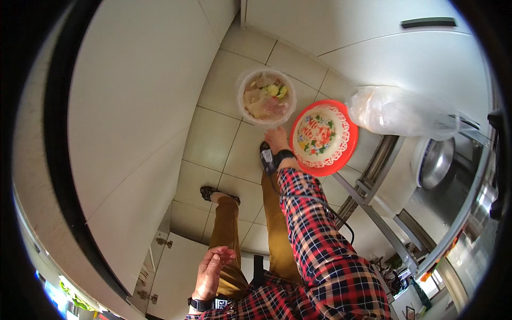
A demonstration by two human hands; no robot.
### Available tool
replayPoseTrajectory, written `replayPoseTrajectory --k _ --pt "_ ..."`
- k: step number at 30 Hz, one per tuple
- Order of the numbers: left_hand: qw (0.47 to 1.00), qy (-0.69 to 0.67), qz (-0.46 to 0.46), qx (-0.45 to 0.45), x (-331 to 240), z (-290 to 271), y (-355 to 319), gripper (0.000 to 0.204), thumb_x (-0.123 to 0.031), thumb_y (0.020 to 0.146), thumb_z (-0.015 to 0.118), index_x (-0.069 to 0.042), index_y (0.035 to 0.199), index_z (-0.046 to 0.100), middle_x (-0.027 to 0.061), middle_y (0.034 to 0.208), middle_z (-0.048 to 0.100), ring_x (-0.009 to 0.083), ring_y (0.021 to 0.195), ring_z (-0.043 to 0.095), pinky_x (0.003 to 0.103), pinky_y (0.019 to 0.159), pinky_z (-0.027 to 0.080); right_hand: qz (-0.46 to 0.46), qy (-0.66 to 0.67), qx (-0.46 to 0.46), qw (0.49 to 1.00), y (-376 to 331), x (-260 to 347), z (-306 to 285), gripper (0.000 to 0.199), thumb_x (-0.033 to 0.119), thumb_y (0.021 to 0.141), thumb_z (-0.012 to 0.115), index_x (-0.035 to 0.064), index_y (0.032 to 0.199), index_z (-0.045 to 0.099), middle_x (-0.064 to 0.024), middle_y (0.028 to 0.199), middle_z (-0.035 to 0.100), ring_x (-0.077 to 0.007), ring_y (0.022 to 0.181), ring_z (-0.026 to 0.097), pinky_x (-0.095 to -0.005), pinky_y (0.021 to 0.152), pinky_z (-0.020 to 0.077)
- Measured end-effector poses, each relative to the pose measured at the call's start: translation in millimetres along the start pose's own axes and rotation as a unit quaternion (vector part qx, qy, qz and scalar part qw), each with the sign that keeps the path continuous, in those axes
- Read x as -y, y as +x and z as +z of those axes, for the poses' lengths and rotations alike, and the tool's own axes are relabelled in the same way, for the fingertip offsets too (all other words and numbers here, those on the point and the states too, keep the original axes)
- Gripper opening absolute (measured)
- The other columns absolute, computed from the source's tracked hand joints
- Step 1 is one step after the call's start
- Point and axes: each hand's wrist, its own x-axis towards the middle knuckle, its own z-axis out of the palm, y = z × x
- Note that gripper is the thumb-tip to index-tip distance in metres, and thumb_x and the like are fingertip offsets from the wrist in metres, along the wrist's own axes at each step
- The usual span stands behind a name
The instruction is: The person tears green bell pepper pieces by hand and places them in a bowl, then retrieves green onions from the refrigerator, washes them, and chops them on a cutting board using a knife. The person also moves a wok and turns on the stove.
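My right arm, in a plaid sleeve with a black wristband, reaches down toward the floor. At its end, my right hand (276, 140) is by the near rim of a round waste bin (293, 109) lined with a clear plastic bag. Its fingertips are hard to make out, and I cannot tell whether they touch the rim. Inside the bin lie food scraps (276, 89), yellow-green and pale, among crumpled plastic. My left hand (209, 274) is held near my lap with curled fingers. Something pinkish shows at its fingertips, too unclear to name.
Right of the bin sits a red basin (349, 146) with a printed flower pattern. Beyond it are a bulging clear plastic bag (400, 112) and an open pull-out rack with a metal bowl (437, 162). White cabinets (138, 106) flank the tiled floor (213, 136); a cabinet door (178, 272) hangs open.
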Motion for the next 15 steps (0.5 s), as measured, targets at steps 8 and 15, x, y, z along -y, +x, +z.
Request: replayPoseTrajectory --k 8,15 --pt "0.997 0.027 0.035 0.066 -145.9 -0.3 37.2 0.032 -0.022 0.103 0.044 0.0 0.126 0.052 0.0133 0.118 0.063 0.0214 0.112 0.059 0.034 0.098 0.044 0.085 0.011 0.064 0.994 -98.1 53.6 37.3 0.038 0.007 0.089 0.058 -0.0018 0.124 0.047 -0.0183 0.107 0.061 -0.0306 0.093 0.065 -0.039 0.078 0.0546" --pt "0.977 -0.013 0.196 0.086 -376.9 -50.8 13.1 0.036 -0.026 0.103 0.046 -0.001 0.127 0.051 0.011 0.119 0.062 0.0179 0.113 0.057 0.032 0.097 0.044 -0.011 -0.14 0.231 0.963 -232.1 261.7 266.9 0.031 0.009 0.094 0.055 -0.0033 0.122 0.053 -0.0205 0.109 0.066 -0.0303 0.101 0.066 -0.0369 0.086 0.0534"
